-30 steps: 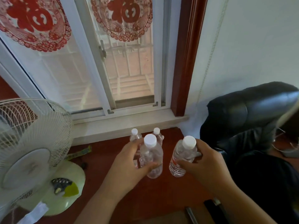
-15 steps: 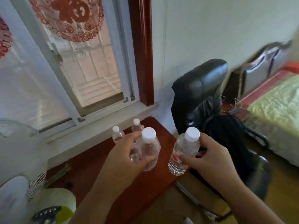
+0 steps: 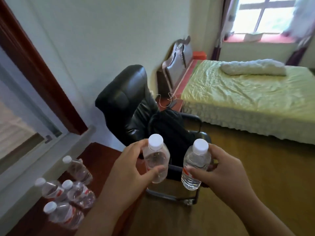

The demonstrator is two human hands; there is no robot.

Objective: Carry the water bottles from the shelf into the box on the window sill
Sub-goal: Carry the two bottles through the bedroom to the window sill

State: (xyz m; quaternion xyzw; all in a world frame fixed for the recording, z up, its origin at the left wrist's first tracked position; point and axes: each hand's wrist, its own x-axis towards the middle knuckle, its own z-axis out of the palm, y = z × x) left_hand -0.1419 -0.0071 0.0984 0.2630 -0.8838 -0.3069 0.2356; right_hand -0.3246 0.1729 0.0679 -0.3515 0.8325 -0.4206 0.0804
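Observation:
My left hand (image 3: 127, 169) grips a clear water bottle (image 3: 156, 158) with a white cap, held upright in front of me. My right hand (image 3: 221, 174) grips a second clear bottle (image 3: 196, 165) with a white cap and a red label. Both bottles hang in the air over the black chair. Several more water bottles (image 3: 75, 193) stand on the dark red shelf (image 3: 100, 155) at the lower left, below the near window. Far across the room a pale box (image 3: 253, 36) sits on the red window sill (image 3: 272, 39).
A black office chair (image 3: 129, 101) with a black bag (image 3: 168, 126) on its seat stands right ahead. A bed (image 3: 247, 99) with a green cover and a rolled blanket fills the right. Wooden floor (image 3: 255, 167) lies between chair and bed.
My view has swung right, from the near window and fan to the chair, bed and far window. Both hands still hold their bottles, now carried off the shelf over the chair.

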